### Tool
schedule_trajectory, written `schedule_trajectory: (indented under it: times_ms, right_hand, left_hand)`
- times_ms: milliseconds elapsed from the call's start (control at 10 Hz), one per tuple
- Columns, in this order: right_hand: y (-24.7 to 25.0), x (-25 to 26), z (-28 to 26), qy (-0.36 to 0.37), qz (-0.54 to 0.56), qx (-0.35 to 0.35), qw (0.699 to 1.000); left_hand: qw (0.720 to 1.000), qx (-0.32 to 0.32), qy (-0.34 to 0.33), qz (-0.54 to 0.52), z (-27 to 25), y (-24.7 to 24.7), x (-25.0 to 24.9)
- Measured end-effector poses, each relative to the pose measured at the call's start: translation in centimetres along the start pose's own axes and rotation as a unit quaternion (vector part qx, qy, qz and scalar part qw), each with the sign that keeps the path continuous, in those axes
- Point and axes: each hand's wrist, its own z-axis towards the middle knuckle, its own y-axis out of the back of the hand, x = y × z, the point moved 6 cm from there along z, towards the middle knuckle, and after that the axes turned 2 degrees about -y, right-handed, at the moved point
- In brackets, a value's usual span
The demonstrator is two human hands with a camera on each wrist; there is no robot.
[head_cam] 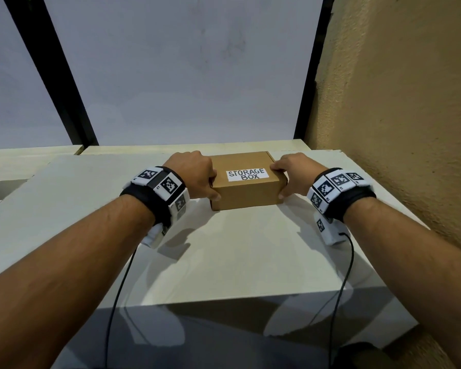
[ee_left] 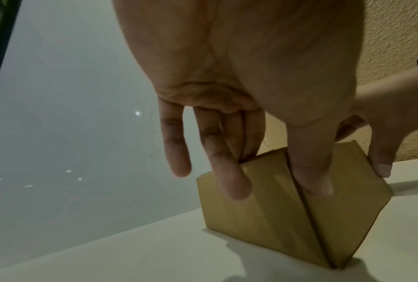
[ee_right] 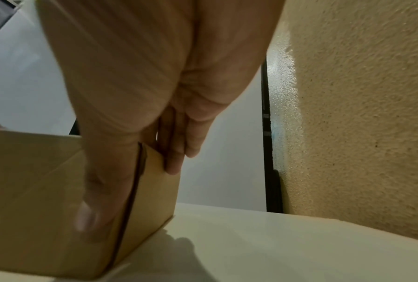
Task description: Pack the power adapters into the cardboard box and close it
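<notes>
A brown cardboard box [head_cam: 246, 194] with a white "STORAGE BOX" label [head_cam: 246, 174] stands with its lid down on the white table [head_cam: 224, 262]. No power adapters show in any view. My left hand [head_cam: 214, 186] grips the box's left end, thumb on the front face and fingers on the side [ee_left: 236, 188]. My right hand [head_cam: 280, 182] grips the right end, with its fingers over the lid's edge and its thumb at the front corner. In the right wrist view the box [ee_right: 33, 190] fills the lower left, and the right thumb [ee_right: 89, 217] presses its front face.
A rough beige wall [head_cam: 397, 102] rises close on the right of the table. Behind the box is a pale panel with black frame bars [head_cam: 64, 83]. Black cables [head_cam: 117, 302] hang from both wrist bands over the table's front edge.
</notes>
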Motion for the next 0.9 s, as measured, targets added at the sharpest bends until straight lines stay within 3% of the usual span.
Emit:
schedule_trajectory:
  times_ms: [600,900]
  right_hand:
    - [0.6,0.5,-0.2,-0.001,-0.008,0.007,1.000]
    - [1.1,-0.3,0.6,-0.001,0.013,0.010,1.000]
  left_hand:
    - [1.000,0.017,-0.006,-0.013,0.6,-0.1,1.0]
    - [0.988,0.039,-0.010,-0.152,0.7,-0.3,2.2]
